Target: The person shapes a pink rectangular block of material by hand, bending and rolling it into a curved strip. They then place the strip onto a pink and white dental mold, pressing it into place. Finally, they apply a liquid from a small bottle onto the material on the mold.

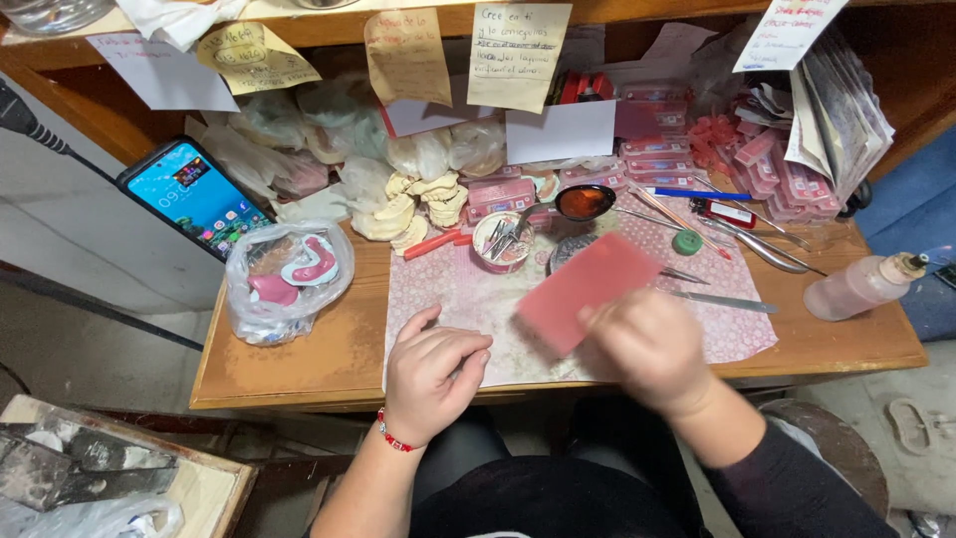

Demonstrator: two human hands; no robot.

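Note:
My right hand [652, 349] holds a flat pink wax sheet [586, 289] by its near corner, lifted and tilted over the patterned paper mat [458, 299]; the hand is blurred from motion. My left hand [433, 369] rests on the mat's near left edge with the fingers curled, and a thin tool may lie under them, though I cannot tell. A red bead bracelet circles that wrist. Beyond the sheet stand a small round tub [501, 242] with metal tools in it and a metal spoon [586, 201].
A phone [194, 196] leans at the back left beside a clear bag [289, 279] holding pink pieces. Plaster dental casts [413, 204], pink boxes [657, 159], metal instruments [717, 299] and a squeeze bottle [861, 286] crowd the wooden desk. Paper notes hang above.

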